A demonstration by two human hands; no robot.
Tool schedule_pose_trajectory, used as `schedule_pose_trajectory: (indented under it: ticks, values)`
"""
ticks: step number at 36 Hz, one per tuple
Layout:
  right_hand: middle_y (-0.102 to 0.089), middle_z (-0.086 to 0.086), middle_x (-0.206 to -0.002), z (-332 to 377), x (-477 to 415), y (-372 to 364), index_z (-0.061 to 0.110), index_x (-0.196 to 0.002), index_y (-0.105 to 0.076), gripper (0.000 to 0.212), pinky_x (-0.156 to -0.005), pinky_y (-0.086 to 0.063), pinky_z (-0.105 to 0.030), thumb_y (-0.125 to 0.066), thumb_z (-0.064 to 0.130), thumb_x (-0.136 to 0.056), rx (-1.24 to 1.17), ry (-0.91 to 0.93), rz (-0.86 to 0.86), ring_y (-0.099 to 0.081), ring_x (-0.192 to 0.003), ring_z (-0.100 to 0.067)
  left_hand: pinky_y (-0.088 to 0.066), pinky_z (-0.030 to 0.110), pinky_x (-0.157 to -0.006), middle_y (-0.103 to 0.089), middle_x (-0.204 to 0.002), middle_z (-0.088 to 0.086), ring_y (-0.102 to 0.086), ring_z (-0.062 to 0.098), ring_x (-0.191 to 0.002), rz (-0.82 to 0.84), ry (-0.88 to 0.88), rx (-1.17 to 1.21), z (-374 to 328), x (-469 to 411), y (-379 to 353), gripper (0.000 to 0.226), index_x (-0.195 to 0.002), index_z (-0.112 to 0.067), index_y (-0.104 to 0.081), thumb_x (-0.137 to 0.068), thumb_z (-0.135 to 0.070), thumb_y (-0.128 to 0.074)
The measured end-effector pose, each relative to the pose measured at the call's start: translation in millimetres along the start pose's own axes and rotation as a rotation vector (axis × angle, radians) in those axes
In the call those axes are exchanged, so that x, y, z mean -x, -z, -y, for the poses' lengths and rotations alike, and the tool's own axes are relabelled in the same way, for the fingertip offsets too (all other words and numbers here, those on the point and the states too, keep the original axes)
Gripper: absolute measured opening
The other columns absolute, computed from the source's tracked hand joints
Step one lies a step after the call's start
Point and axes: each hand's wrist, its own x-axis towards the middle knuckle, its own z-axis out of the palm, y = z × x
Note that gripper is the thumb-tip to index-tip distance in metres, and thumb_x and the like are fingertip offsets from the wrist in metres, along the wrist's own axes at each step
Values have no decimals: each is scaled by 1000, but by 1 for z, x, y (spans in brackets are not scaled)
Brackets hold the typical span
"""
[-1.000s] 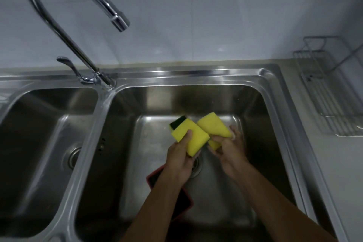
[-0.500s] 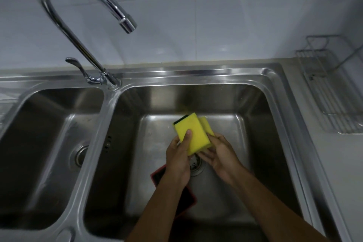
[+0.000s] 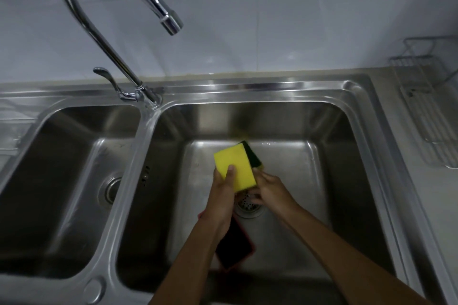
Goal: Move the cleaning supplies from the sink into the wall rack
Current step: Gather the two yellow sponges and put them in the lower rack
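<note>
Over the right sink basin, my left hand grips a yellow sponge, thumb pressed on its face. A second sponge, dark green side showing with a yellow edge, sits stacked right behind it. My right hand is at the lower right of the stack with its fingers curled under it. A dark pad with a red rim lies on the basin floor under my left forearm. The wire wall rack is at the far right, above the counter.
A tall curved faucet arches over the divider between the two basins, its lever at the left. The drain strainer sits below my hands. The left basin holds only its drain.
The two sponges, held apart side by side a second ago, have been brought together into one stack. My hands have stayed over the drain.
</note>
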Motion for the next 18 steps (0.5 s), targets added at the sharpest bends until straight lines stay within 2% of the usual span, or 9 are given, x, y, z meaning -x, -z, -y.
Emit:
schedule_pose_trajectory:
  ticks: [2, 3, 5, 6, 9, 11, 14, 16, 18]
  values:
    - [-70, 4, -74, -3, -5, -1, 24, -75, -70, 52, -78, -52, -33, -39, 56, -102, 260, 72, -36, -68, -78, -17, -50, 50, -108, -67, -133, 10, -66, 29, -121, 3, 14, 34, 1, -6, 9, 41, -144, -18, -49, -106, -32, -50]
    - [-66, 1, -73, -4, -10, 1, 21, -77, -70, 56, -77, -48, -34, -36, 57, -103, 452, 157, -104, -66, -79, -21, -52, 49, -106, -69, -132, 10, -67, 29, -119, -4, 29, 62, 2, -10, 14, 41, -142, -18, -51, -104, -30, -55]
    - [-65, -8, -91, -2, -22, 5, 18, -94, -72, 53, -82, -44, -36, -33, 53, -104, 834, 331, -314, -61, -96, -29, -57, 46, -98, -72, -126, 12, -70, 30, -112, -56, 89, 139, 4, -19, 23, 41, -137, -14, -58, -98, -26, -65]
    - [-65, -11, -105, 2, -28, 7, 19, -105, -69, 49, -83, -44, -38, -35, 54, -103, 918, 338, -389, -58, -105, -31, -59, 44, -93, -74, -123, 14, -71, 31, -108, -88, 129, 180, 5, -24, 27, 41, -133, -11, -61, -95, -25, -68]
    - [-51, -13, -130, 10, -51, 5, 12, -131, -54, 63, -85, -47, -41, -50, 62, -94, 982, 161, -426, -48, -120, -34, -59, 47, -92, -76, -114, 18, -72, 35, -106, -121, 233, 251, 12, -36, 42, 39, -123, -5, -68, -89, -22, -75]
    - [-47, -14, -131, 11, -62, 0, 8, -130, -52, 71, -86, -48, -42, -59, 64, -88, 1076, 106, -404, -47, -120, -35, -62, 45, -82, -78, -108, 17, -74, 33, -97, -121, 255, 241, 16, -43, 49, 36, -119, -6, -71, -86, -20, -77]
    - [-47, -13, -125, 9, -73, -6, 9, -120, -56, 66, -81, -47, -39, -70, 61, -80, 1045, 93, -416, -47, -116, -34, -61, 37, -69, -78, -106, 18, -74, 30, -87, -107, 263, 216, 16, -50, 54, 36, -118, -5, -71, -84, -17, -76]
    - [-52, -13, -118, 9, -75, -7, 11, -116, -53, 59, -77, -47, -36, -77, 49, -77, 894, 98, -415, -52, -112, -34, -60, 41, -73, -77, -110, 21, -73, 35, -94, -94, 283, 211, 18, -55, 55, 40, -122, -3, -69, -85, -17, -75]
    - [-60, -7, -99, 11, -69, -8, 16, -105, -48, 45, -63, -44, -31, -78, 32, -76, 684, 171, -443, -62, -96, -31, -60, 50, -89, -72, -120, 24, -70, 39, -109, -93, 312, 206, 18, -60, 54, 49, -130, -2, -62, -86, -19, -76]
